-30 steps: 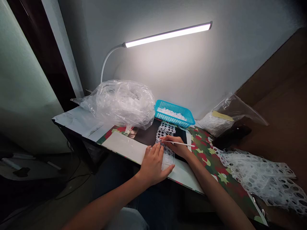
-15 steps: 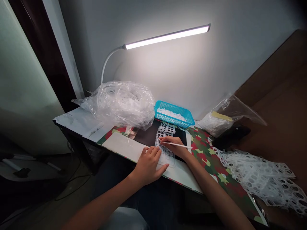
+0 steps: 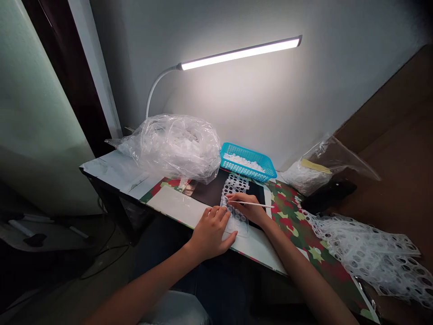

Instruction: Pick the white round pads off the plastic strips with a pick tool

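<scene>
A pale translucent sheet with rows of round holes [image 3: 237, 184] lies on a dark mat [image 3: 206, 194] at the middle of the table. Over its left near edge rests my left hand [image 3: 212, 225], its fingers slightly bent and the thumb stretched out to the right. My right hand [image 3: 248, 207] is closed round a thin white stick [image 3: 260, 205], which points out to the right past the knuckles. Its fingertips are down at the sheet; the stick's working end is hidden by them. Beneath the near part of the sheet lies a clear plastic piece [image 3: 241, 229].
Behind the sheet stands a blue basket [image 3: 248, 171] of small white pieces. A large clear bag [image 3: 176, 149] fills the back left under a lit lamp [image 3: 241, 53]. To the right are another clear bag [image 3: 302, 176], a black object [image 3: 329, 192] and a heap of perforated sheets [image 3: 372, 253].
The whole view has shifted slightly, so things sit a little further right. Both hands keep nearly the same pose at the sheet, and the stick is still held.
</scene>
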A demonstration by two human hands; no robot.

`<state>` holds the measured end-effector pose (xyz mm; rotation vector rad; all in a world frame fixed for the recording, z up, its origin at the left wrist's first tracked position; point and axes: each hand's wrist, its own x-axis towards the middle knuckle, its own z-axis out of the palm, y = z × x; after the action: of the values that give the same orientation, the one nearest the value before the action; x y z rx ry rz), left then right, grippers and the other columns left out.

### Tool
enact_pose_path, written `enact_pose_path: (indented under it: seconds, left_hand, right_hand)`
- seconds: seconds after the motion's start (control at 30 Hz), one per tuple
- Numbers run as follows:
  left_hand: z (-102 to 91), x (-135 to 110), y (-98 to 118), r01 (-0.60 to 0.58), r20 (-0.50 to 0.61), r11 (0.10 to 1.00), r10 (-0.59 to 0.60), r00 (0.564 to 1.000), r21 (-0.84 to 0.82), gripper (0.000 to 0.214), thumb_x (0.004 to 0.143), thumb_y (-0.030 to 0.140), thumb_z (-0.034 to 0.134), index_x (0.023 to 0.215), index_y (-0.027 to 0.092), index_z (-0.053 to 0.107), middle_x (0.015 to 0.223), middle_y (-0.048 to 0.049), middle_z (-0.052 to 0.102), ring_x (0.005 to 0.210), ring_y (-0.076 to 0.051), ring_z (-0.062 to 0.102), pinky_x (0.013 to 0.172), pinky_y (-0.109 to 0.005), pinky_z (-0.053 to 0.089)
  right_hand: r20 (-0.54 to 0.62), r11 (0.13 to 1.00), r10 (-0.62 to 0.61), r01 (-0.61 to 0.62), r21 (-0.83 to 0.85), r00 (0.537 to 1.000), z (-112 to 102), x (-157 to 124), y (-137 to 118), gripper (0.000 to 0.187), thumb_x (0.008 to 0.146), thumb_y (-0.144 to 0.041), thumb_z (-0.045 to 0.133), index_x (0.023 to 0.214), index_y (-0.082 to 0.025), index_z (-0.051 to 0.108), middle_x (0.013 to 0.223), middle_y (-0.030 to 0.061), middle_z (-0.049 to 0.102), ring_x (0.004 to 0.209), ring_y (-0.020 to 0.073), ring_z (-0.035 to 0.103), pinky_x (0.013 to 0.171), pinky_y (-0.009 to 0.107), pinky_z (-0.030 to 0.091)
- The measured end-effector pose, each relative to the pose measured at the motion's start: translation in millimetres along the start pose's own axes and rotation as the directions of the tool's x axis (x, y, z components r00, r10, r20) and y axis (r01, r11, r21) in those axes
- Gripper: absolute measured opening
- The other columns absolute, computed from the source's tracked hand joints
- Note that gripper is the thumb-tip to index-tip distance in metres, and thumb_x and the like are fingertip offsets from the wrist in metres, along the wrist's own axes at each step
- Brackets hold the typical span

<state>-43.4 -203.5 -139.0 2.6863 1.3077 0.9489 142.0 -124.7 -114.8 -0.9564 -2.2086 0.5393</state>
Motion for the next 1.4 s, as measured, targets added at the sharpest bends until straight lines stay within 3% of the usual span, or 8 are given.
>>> enact_pose_path:
  seconds: [0.23, 0.63, 0.83, 1.07, 1.13, 1.23, 1.3, 1.4]
  left_hand:
    - [3.2, 1, -2, -0.025, 0.02, 1.0, 0.025, 0.999, -0.011, 0.048, 0.086, 0.043, 0.046, 0.118, 0.009, 0.052, 0.134, -0.0176, 0.047, 0.127, -0.029, 0.041, 0.107, -0.042, 0.032]
    - [4.0, 3, -2, -0.019, -0.009, 0.999, 0.019, 1.0, -0.042, 0.045, 0.083, 0.043, 0.049, 0.114, 0.01, 0.055, 0.126, -0.0168, 0.055, 0.118, -0.028, 0.05, 0.104, -0.043, 0.035]
    - [3.1, 3, -1, -0.034, -0.019, 0.998, 0.033, 0.999, -0.057, 0.045, 0.082, 0.043, 0.05, 0.111, 0.01, 0.056, 0.124, -0.0161, 0.056, 0.117, -0.028, 0.051, 0.104, -0.042, 0.035]
    - [4.5, 2, -3, -0.042, -0.034, 0.997, 0.04, 0.999, -0.064, 0.046, 0.084, 0.043, 0.048, 0.116, 0.011, 0.053, 0.126, -0.0156, 0.055, 0.12, -0.026, 0.049, 0.106, -0.043, 0.033]
    - [5.3, 1, -3, -0.042, -0.033, 0.997, 0.04, 0.999, -0.062, 0.047, 0.085, 0.043, 0.047, 0.118, 0.01, 0.053, 0.128, -0.0156, 0.054, 0.121, -0.026, 0.048, 0.107, -0.042, 0.032]
    - [5.3, 1, -3, -0.038, -0.035, 0.998, 0.036, 0.999, -0.052, 0.048, 0.085, 0.043, 0.047, 0.118, 0.009, 0.053, 0.128, -0.0155, 0.054, 0.121, -0.025, 0.048, 0.108, -0.042, 0.032]
    - [5.2, 0, -2, -0.031, -0.048, 0.998, 0.029, 0.998, -0.045, 0.047, 0.085, 0.041, 0.047, 0.119, 0.008, 0.054, 0.126, -0.0149, 0.055, 0.119, -0.025, 0.05, 0.107, -0.041, 0.033]
    - [6.2, -1, -1, -0.032, -0.071, 0.999, 0.029, 0.997, -0.044, 0.045, 0.086, 0.038, 0.047, 0.118, 0.008, 0.056, 0.123, -0.0141, 0.058, 0.115, -0.025, 0.053, 0.105, -0.04, 0.036]
  right_hand:
    - [-0.005, 0.998, -0.049, 0.049, -0.03, 0.999, 2, -1, 4, 0.012, 0.086, -0.03, 0.057, 0.085, -0.021, 0.065, 0.101, 0.0078, 0.071, 0.092, 0.0214, 0.068, 0.08, 0.034, 0.054]
    - [0.005, 0.959, -0.137, 0.134, -0.248, 0.991, 9, 0, 3, 0.021, 0.092, -0.028, 0.045, 0.096, -0.022, 0.065, 0.101, 0.0082, 0.069, 0.093, 0.0203, 0.065, 0.081, 0.033, 0.052]
    - [-0.176, 0.975, -0.061, 0.021, -0.219, 0.983, 10, 2, 5, 0.026, 0.092, -0.034, 0.042, 0.094, -0.022, 0.065, 0.098, 0.0074, 0.069, 0.091, 0.022, 0.066, 0.082, 0.036, 0.053]
    - [-0.45, 0.975, -0.008, -0.093, -0.201, 0.893, -15, 1, -2, 0.024, 0.091, -0.039, 0.046, 0.088, -0.023, 0.063, 0.1, 0.0067, 0.07, 0.092, 0.0241, 0.067, 0.082, 0.035, 0.052]
    - [-0.383, 0.983, 0.004, -0.074, -0.167, 0.924, -17, -1, -6, 0.022, 0.09, -0.038, 0.048, 0.088, -0.023, 0.064, 0.098, 0.0055, 0.071, 0.091, 0.0233, 0.067, 0.079, 0.033, 0.053]
    - [-0.133, 0.991, -0.01, -0.008, -0.136, 0.991, -13, -4, -10, 0.022, 0.091, -0.037, 0.048, 0.089, -0.023, 0.065, 0.1, 0.0049, 0.071, 0.091, 0.0216, 0.067, 0.079, 0.032, 0.053]
    - [-0.004, 0.989, -0.05, 0.049, -0.136, 0.999, -7, -4, -10, 0.023, 0.091, -0.036, 0.047, 0.089, -0.023, 0.066, 0.1, 0.0053, 0.071, 0.09, 0.0206, 0.068, 0.08, 0.032, 0.054]
    - [0.08, 0.985, -0.08, 0.091, -0.15, 0.994, -2, -4, -10, 0.023, 0.091, -0.034, 0.047, 0.092, -0.022, 0.066, 0.101, 0.0063, 0.071, 0.09, 0.0197, 0.067, 0.08, 0.032, 0.054]
